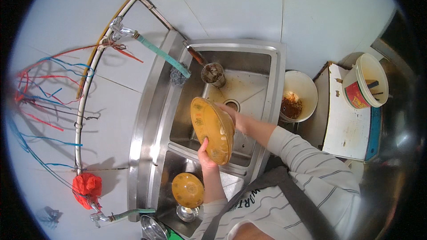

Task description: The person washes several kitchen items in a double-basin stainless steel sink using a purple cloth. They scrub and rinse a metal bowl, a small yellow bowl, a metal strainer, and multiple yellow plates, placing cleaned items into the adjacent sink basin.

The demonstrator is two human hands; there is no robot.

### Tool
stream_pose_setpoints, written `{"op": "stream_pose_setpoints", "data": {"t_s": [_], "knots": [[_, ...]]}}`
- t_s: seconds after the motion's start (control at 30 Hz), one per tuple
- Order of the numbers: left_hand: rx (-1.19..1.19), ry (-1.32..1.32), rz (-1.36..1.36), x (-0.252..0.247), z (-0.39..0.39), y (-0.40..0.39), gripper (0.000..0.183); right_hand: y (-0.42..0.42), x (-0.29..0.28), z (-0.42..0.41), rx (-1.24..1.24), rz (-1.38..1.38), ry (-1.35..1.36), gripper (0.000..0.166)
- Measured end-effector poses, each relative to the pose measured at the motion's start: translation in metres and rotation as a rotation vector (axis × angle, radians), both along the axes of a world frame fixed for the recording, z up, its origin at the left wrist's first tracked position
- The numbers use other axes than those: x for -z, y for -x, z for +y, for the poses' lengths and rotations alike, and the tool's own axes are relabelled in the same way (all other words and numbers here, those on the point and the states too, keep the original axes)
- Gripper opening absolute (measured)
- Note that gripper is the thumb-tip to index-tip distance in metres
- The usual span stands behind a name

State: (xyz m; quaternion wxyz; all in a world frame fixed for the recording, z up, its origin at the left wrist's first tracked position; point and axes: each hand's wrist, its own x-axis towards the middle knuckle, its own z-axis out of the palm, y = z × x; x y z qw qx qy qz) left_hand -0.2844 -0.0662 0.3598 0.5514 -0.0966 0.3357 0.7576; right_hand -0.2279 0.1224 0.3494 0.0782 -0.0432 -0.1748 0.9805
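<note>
A yellow patterned dish [211,130] is held tilted on edge over the sink basin [252,80]. My left hand [207,158] grips its lower rim, with the thumb on the inner face and the fingers hidden behind. Against the dish's underside is my right hand [232,115], its fingertips mostly out of sight. Below the two hands lies the basin's round drain [232,105]. A metal cup with a brown handle [213,75] stands in the basin's far corner.
Another yellow dish [187,190] and a metal bowl [187,213] sit in the second basin. A steel-wool scourer [179,74] rests on the ledge by a green hose [163,54]. A white bucket with food scraps [298,96] stands right of the sink, near a labelled tub [362,85].
</note>
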Motion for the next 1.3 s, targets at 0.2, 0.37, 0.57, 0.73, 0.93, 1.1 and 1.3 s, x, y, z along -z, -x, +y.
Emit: {"op": "stream_pose_setpoints", "data": {"t_s": [0.2,0.37,0.57,0.73,0.93,1.1,1.3], "knots": [[-0.096,0.159,0.272,0.006,-0.008,0.0,0.04,-0.035,0.001,-0.073,0.009,0.037,0.571,0.037],[-0.321,0.196,0.586,-0.022,0.0,-0.019,0.032,-0.036,0.028,-0.097,0.181,0.071,0.546,0.037],[-0.423,0.259,0.672,-0.03,-0.03,-0.005,0.025,-0.07,0.002,-0.074,0.114,-0.318,0.371,0.035],[-0.57,0.492,0.475,-0.024,-0.11,0.007,0.035,-0.084,-0.027,0.0,0.287,-0.562,-0.305,0.033],[-0.694,0.648,0.393,0.034,-0.26,0.007,0.035,-0.109,-0.039,0.1,0.739,-0.645,-0.731,0.024],[-0.805,0.683,0.299,0.076,-0.332,0.004,0.039,-0.141,0.028,0.148,0.853,-0.674,-1.19,0.028],[-0.908,0.711,0.18,0.097,-0.345,-0.009,0.045,-0.146,0.023,0.061,0.901,-0.653,-1.619,0.028]]}}
